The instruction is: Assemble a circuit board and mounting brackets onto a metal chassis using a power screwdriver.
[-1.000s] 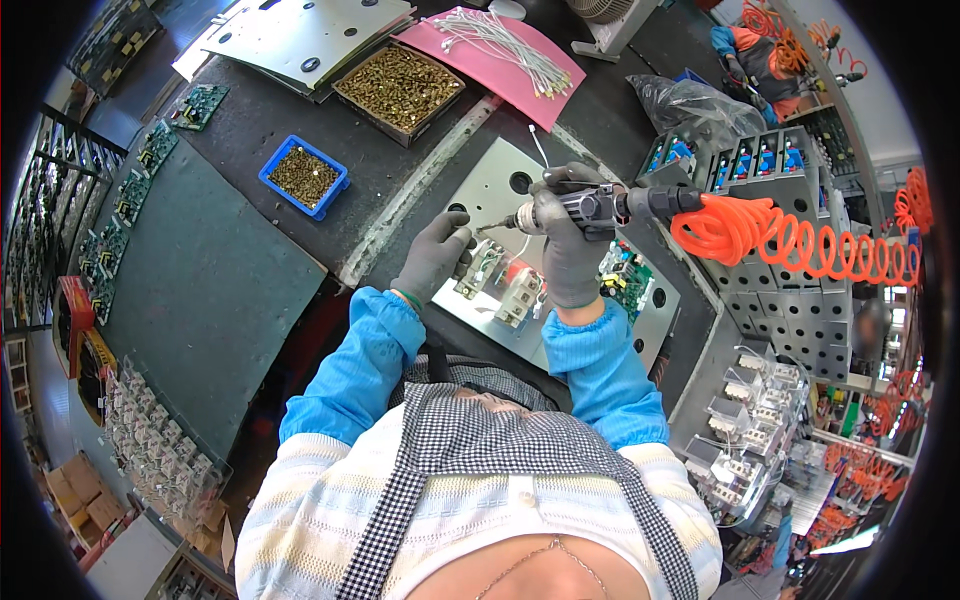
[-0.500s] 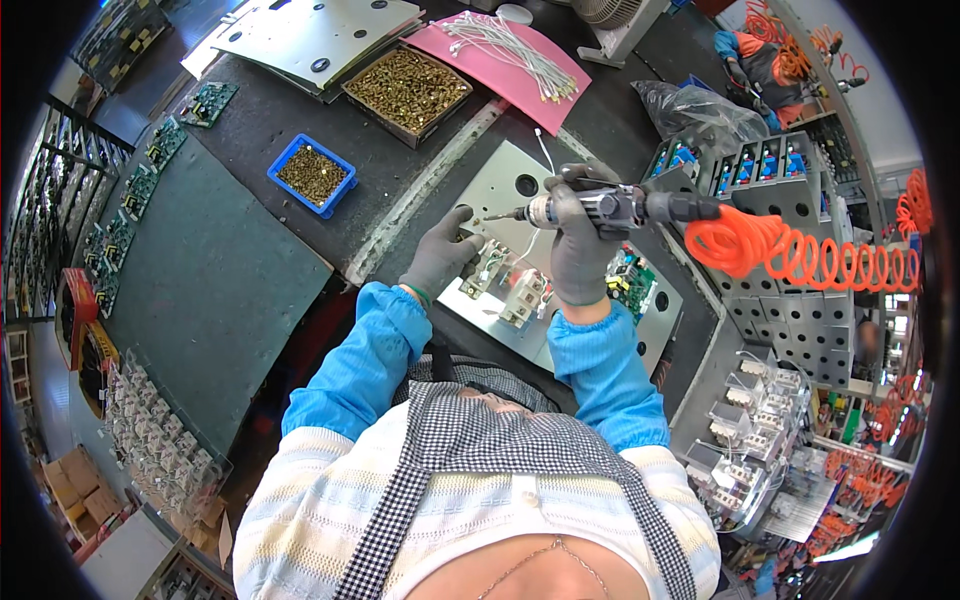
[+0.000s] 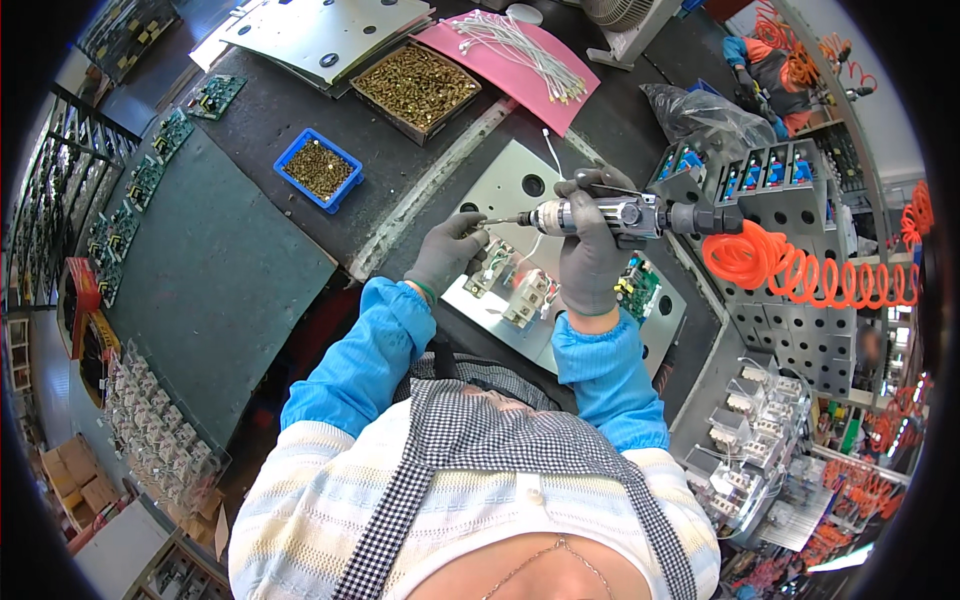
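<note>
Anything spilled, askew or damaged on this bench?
Nothing stands out. The screws sit inside the blue bin and the brown tray; the right hand holds the driver level, and the left hand rests by the metal plate.

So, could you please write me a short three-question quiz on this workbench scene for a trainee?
1. True or false: the right hand grips the pneumatic screwdriver.
2. What colour is the coiled air hose? A) blue B) orange C) black
3. Fill in: the left hand rests at the edge of the metal ____.

Key: 1 true; 2 B; 3 plate.
</note>
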The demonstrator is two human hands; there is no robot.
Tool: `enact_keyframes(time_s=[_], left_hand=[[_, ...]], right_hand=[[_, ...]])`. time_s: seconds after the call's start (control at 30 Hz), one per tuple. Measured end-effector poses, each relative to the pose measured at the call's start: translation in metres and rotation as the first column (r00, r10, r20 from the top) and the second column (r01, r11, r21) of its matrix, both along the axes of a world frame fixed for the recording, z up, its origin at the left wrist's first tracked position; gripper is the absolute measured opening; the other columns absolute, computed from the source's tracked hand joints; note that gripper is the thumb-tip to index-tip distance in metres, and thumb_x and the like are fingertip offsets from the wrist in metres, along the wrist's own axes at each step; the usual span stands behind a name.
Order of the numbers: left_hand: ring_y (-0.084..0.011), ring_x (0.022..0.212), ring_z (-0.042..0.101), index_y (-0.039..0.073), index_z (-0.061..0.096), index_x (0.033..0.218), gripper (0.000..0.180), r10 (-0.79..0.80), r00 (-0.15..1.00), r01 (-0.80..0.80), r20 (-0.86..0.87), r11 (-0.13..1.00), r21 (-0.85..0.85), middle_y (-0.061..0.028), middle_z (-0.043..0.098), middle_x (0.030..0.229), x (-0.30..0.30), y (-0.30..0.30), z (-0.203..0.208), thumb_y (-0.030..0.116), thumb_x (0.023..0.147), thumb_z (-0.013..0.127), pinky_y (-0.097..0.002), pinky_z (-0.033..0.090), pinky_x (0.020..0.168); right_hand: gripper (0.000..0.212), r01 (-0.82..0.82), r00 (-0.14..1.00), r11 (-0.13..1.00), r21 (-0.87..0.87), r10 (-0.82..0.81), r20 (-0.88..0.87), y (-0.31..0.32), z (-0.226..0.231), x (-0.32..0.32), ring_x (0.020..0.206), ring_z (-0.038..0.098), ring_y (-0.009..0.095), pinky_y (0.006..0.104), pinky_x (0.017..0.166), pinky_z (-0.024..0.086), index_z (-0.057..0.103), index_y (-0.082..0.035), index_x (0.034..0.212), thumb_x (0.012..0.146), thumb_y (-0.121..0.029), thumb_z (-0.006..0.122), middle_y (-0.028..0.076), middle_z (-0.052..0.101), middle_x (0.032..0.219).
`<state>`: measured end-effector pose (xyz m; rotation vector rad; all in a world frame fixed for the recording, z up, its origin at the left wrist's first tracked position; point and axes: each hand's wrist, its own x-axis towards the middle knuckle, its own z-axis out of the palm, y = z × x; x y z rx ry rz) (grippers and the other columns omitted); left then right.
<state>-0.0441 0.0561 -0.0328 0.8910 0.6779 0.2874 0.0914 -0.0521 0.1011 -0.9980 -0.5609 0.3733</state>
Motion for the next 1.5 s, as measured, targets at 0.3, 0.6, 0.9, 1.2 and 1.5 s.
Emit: enact_keyframes(time_s=[0.3, 0.6, 0.9, 1.2, 1.5], left_hand=[[-0.0101, 0.063, 0.059, 0.002, 0.065, 0.117, 0.021, 0.012, 0.990, 0.007, -0.138, 0.990, 0.138, -0.0044, 0.063, 0.082, 0.003, -0.003, -0.006, 0.012, 0.099, 0.068, -0.0274, 0.052, 0.057], [-0.0104, 0.060, 0.059, 0.002, 0.066, 0.113, 0.018, 0.063, 0.989, -0.039, -0.137, 0.984, 0.172, -0.0038, 0.064, 0.078, 0.007, -0.007, -0.011, 0.011, 0.097, 0.070, -0.0272, 0.050, 0.053], [-0.0086, 0.066, 0.059, -0.001, 0.065, 0.121, 0.024, 0.035, 0.985, -0.003, -0.167, 0.982, 0.186, -0.0024, 0.064, 0.084, 0.009, -0.008, -0.010, 0.009, 0.099, 0.069, -0.0244, 0.050, 0.059], [-0.0093, 0.072, 0.061, -0.002, 0.056, 0.138, 0.042, 0.064, 0.981, -0.021, -0.185, 0.974, 0.226, -0.0034, 0.065, 0.092, 0.008, -0.009, -0.001, 0.011, 0.100, 0.068, -0.0247, 0.052, 0.061], [-0.0172, 0.074, 0.062, 0.001, 0.052, 0.133, 0.033, 0.057, 0.994, -0.051, 0.093, 0.997, -0.064, -0.0098, 0.062, 0.100, 0.000, 0.000, -0.011, 0.011, 0.102, 0.053, -0.0319, 0.054, 0.061]], right_hand=[[0.040, -0.042, 0.999, 0.999, 0.006, 0.042, -0.010, -0.004, 0.003, 0.000, 0.098, 0.071, 0.021, 0.0396, 0.092, 0.058, 0.056, -0.003, 0.126, 0.088, 0.003, 0.068, 0.010, 0.067, 0.109], [0.043, -0.021, 1.000, 1.000, -0.015, 0.020, -0.015, -0.007, -0.002, -0.002, 0.100, 0.069, 0.019, 0.0367, 0.090, 0.058, 0.056, -0.003, 0.128, 0.087, 0.003, 0.070, 0.010, 0.067, 0.111], [0.042, -0.005, 1.000, 0.999, -0.041, 0.006, 0.008, -0.004, 0.007, -0.012, 0.090, 0.067, 0.018, 0.0336, 0.080, 0.057, 0.057, -0.002, 0.126, 0.087, 0.001, 0.072, 0.009, 0.067, 0.107], [0.040, -0.029, 1.000, 0.998, -0.052, 0.028, -0.011, 0.003, -0.002, -0.009, 0.070, 0.062, 0.015, 0.0333, 0.062, 0.053, 0.056, -0.001, 0.124, 0.087, 0.003, 0.071, 0.010, 0.064, 0.097], [0.042, -0.185, 0.982, 0.972, -0.147, 0.187, 0.001, 0.014, -0.025, 0.002, 0.083, 0.065, 0.013, 0.0285, 0.069, 0.055, 0.058, -0.003, 0.124, 0.085, 0.000, 0.075, 0.007, 0.066, 0.102]])
